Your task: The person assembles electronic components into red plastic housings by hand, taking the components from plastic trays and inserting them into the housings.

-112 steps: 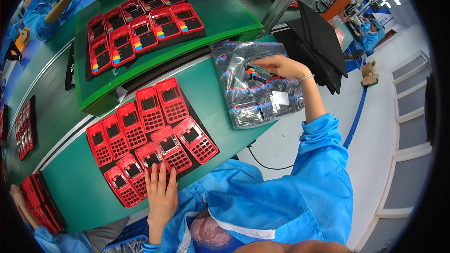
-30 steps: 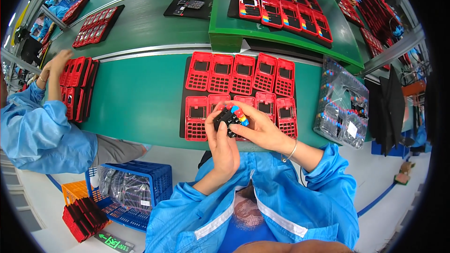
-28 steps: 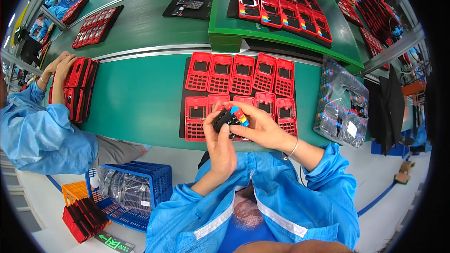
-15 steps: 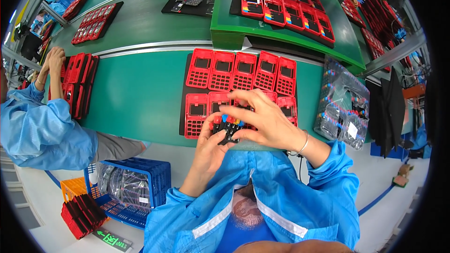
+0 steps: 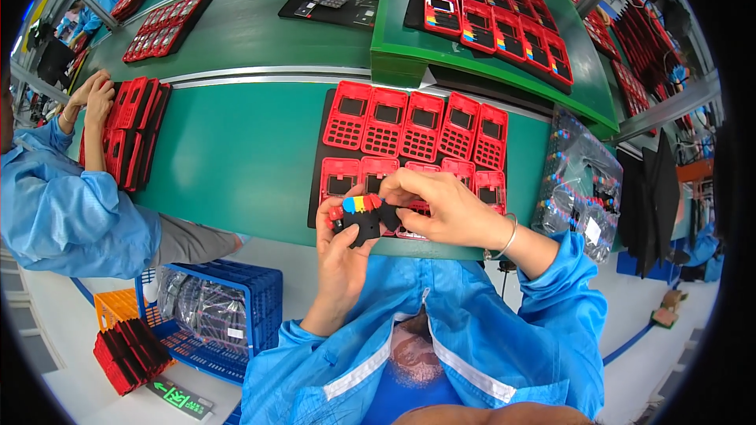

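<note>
My left hand (image 5: 340,261) is closed on a small bunch of black plastic parts (image 5: 361,227) with red, blue and yellow ends, held just above the table's front edge. My right hand (image 5: 461,212) pinches a dark plastic piece (image 5: 389,216) at the bunch's right side; whether that piece is separate from the bunch I cannot tell. Behind my hands, red phone housings (image 5: 386,116) with keypad holes and screen windows lie in two rows on a black foam tray (image 5: 324,145). My hands partly hide the nearer row.
Right of the tray lies a clear plastic bag (image 5: 579,181) of similar coloured-end parts. A raised green shelf (image 5: 394,67) carries another tray of red housings (image 5: 480,24). At the left, a co-worker (image 5: 75,212) handles stacked red trays (image 5: 134,130). A blue crate (image 5: 264,311) stands on the floor.
The bunch in my left hand has turned, its coloured ends now in a row and a broad black side showing. My right fingers have closed in on its right side. The view has shifted slightly.
</note>
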The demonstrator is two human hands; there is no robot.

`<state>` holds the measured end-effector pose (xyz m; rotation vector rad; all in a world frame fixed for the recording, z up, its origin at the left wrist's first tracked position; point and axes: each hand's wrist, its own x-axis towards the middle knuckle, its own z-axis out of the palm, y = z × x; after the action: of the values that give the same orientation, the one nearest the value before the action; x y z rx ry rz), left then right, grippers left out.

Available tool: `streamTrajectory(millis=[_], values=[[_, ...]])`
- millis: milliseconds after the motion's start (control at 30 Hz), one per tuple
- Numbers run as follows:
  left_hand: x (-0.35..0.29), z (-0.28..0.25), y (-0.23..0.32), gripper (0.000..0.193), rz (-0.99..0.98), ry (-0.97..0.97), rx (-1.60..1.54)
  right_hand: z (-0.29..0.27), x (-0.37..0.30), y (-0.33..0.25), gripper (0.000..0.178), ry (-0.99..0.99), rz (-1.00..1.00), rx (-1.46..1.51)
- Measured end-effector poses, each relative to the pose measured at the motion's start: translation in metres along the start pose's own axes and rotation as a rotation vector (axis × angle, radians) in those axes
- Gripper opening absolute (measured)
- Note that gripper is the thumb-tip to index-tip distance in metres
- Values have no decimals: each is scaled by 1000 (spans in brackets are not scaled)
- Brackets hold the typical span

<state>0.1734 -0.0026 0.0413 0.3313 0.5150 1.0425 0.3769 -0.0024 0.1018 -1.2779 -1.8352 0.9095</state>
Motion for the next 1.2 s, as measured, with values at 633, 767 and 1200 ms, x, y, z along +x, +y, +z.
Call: streamTrajectory(millis=[633,767,1200], values=[[18,-26,3,53,313,53,124,13,63,-7,29,-179,89,-73],[19,-26,17,50,297,60,37,-3,70,18,31,-115,258,69],[19,-39,25,50,297,110,24,12,131,83,40,22,36,-274]])
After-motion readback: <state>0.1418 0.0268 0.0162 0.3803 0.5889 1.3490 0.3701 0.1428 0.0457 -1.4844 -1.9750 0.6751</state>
